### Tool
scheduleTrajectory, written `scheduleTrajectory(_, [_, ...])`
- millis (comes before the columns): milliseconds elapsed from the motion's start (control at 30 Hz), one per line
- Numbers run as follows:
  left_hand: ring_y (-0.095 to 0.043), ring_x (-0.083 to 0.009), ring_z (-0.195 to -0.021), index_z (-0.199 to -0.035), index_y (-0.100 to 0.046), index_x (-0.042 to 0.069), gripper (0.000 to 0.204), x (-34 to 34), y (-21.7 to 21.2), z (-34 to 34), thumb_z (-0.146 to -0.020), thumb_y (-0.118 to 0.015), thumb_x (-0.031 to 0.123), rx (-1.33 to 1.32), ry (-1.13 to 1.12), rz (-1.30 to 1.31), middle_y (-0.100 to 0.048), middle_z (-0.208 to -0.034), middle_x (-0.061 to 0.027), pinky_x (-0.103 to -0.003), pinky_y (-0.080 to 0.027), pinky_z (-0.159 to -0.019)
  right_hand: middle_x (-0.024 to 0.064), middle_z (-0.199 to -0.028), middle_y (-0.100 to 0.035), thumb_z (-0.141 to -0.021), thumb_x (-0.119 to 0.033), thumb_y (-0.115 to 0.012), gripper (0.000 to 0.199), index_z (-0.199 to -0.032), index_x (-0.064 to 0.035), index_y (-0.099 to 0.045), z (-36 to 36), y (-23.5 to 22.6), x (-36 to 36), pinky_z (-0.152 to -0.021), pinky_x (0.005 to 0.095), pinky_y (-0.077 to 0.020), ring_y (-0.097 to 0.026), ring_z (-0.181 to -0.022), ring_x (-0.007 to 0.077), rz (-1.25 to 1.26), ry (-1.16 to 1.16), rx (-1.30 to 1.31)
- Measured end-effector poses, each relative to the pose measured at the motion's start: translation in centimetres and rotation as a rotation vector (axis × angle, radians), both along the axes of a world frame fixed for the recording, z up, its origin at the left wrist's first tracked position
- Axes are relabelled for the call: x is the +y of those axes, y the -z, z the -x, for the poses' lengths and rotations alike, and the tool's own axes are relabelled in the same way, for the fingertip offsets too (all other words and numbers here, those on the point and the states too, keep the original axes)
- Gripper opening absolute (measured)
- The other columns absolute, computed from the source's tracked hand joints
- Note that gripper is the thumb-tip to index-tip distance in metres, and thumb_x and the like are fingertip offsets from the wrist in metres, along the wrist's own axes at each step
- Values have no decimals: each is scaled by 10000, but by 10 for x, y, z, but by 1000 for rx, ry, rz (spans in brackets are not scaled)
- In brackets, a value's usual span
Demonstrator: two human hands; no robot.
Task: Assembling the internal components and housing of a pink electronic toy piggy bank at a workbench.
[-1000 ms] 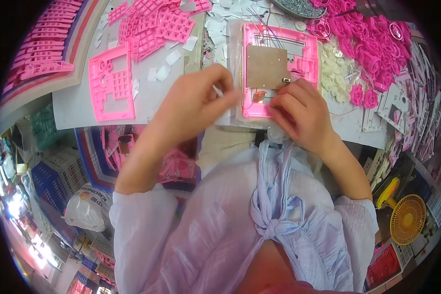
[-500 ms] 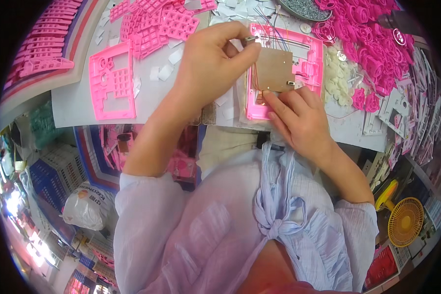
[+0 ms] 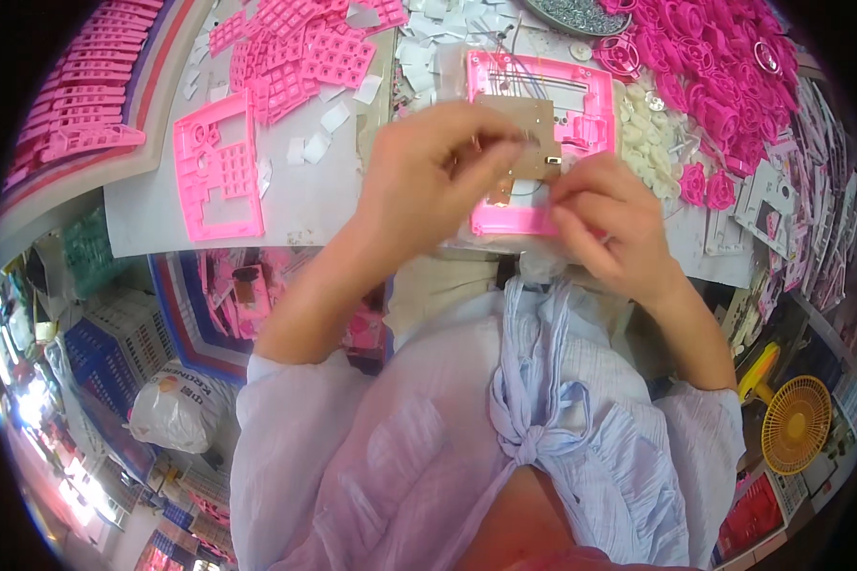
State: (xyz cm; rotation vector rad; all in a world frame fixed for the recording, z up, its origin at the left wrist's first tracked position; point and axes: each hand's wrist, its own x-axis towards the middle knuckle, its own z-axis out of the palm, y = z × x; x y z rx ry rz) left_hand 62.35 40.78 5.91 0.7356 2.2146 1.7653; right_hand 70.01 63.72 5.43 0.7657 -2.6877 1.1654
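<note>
A brown circuit board [image 3: 548, 124] lies over the pink plastic housing [image 3: 514, 223], with thin wires running from its far edge. My left hand [image 3: 428, 176] hovers over the board's left part, fingers pinched together and blurred. A small dark tip shows at its fingertips, too small to name. At the board's near right corner is my right hand [image 3: 619, 224], its fingers curled in a pinch beside a small switch [image 3: 553, 161]. Whatever it holds is hidden. A copper-coloured piece [image 3: 501, 193] sits in the housing below the board.
Left of the housing lies a pink frame [image 3: 221, 171], with pink keypad pieces [image 3: 338, 59] behind it. White pads [image 3: 333, 118] are scattered nearby. To the right are cream-coloured parts [image 3: 646, 143] and heaped magenta parts [image 3: 705, 76]. A bowl of screws [image 3: 581, 13] stands at the back.
My left hand has come nearer and to the right, from the wires to over the board. My right hand has drawn back slightly right, its index finger lifting off the copper-coloured piece.
</note>
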Motion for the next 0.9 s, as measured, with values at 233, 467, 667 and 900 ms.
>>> scheduleTrajectory(233, [-585,-175,-631,-970,-684,34,133,17,-4,-19,-848,-733,9,283,190,109,-639,-807,-80,-289,-467,-557,100,-939,-700,-815,-53,-767,322,-1126,-27,-686,-8,-18,-3,-746,321,-531,-651,-812,231,206,215,-122])
scheduleTrajectory(467, [-646,-288,-841,-1042,-604,59,302,0,1,7,-775,-744,34,514,318,476,-615,-942,-90,-379,-523,-676,101,-863,-685,-880,-46,-693,215,-1095,-28,-688,-24,-22,10,-673,276,-508,-636,-740,153,537,411,-583])
scheduleTrajectory(667, [-659,-329,-880,-1020,-543,62,296,17,-15,15,-798,-738,75,490,435,799,-600,-1035,-107,-439,-533,-694,68,-774,-623,-847,-91,-695,162,-993,-45,-642,-43,-27,15,-617,342,-516,-617,-704,211,-259,238,-291])
scheduleTrajectory(900, [-685,-358,-777,-1016,-552,16,177,19,-15,24,-869,-631,75,580,499,754,-613,-1022,-189,-455,-555,-637,61,-764,-606,-758,-124,-641,112,-832,-66,-580,-43,-26,16,-551,359,-520,-633,-759,228,-480,77,46])
